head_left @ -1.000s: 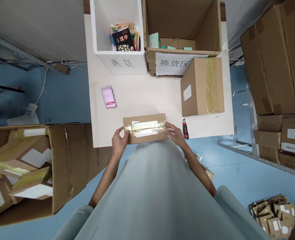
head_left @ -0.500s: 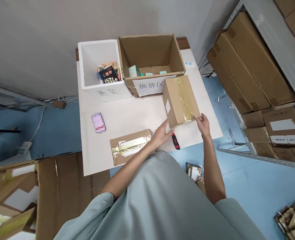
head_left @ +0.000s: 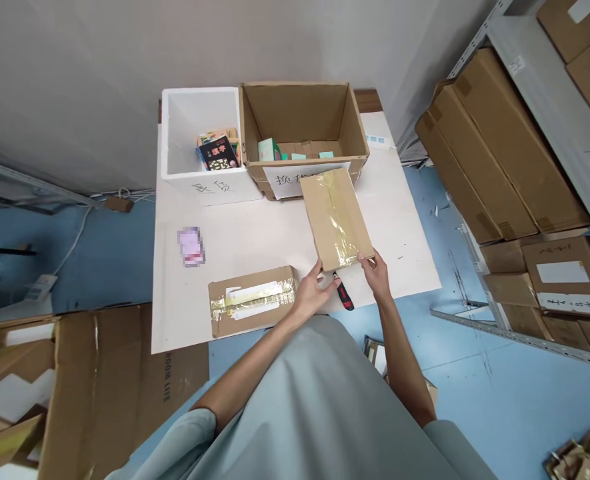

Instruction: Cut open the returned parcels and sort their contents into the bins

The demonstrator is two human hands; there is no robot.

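Note:
A taped cardboard box (head_left: 335, 217) is between my hands above the table, with clear yellowish tape along its top face. My left hand (head_left: 312, 293) grips its near left corner, fingers at the edge and thumb pointing right. At the near right corner, my right hand (head_left: 375, 272) pinches the box with the thumb on top. A red and black utility knife (head_left: 345, 293) lies just below the box, close to my left thumb. Left of that hand a flat taped parcel (head_left: 252, 301) with white labels rests on the table.
A white foam bin (head_left: 199, 175) with books stands at the back left of the table (head_left: 275, 230). Beside it is an open carton (head_left: 302, 150) holding small green boxes. A blurred pink item (head_left: 191, 247) lies left. Shelves with cartons (head_left: 505, 153) rise at right.
The box has shifted left and toward me, turning so its left side face no longer shows. Both hands have moved with it. The knife and flat parcel stay on the table.

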